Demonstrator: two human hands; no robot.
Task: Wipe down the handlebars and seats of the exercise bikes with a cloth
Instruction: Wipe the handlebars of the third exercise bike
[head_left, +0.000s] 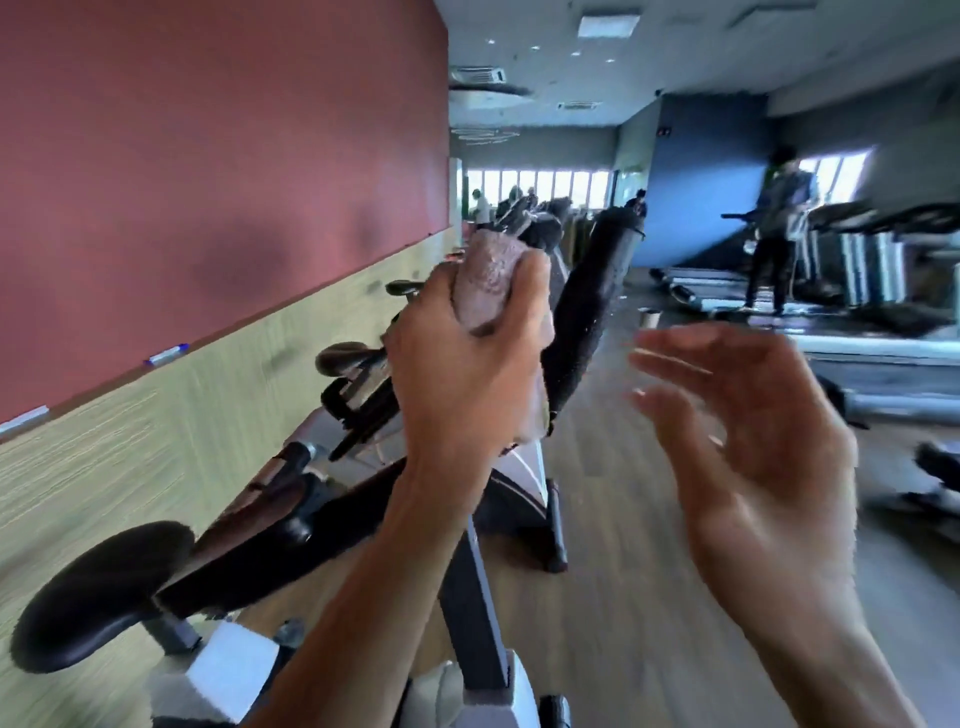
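Head view: left hand (467, 358) grips cloth (485, 273) (right hand (748, 415) spread).

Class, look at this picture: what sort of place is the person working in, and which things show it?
Most likely a gym. A row of exercise bikes with black padded handlebars and black saddles runs along the red wall, and grey treadmills stand across the wooden floor.

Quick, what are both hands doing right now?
Left hand: grips the cloth.
Right hand: open, holding nothing.
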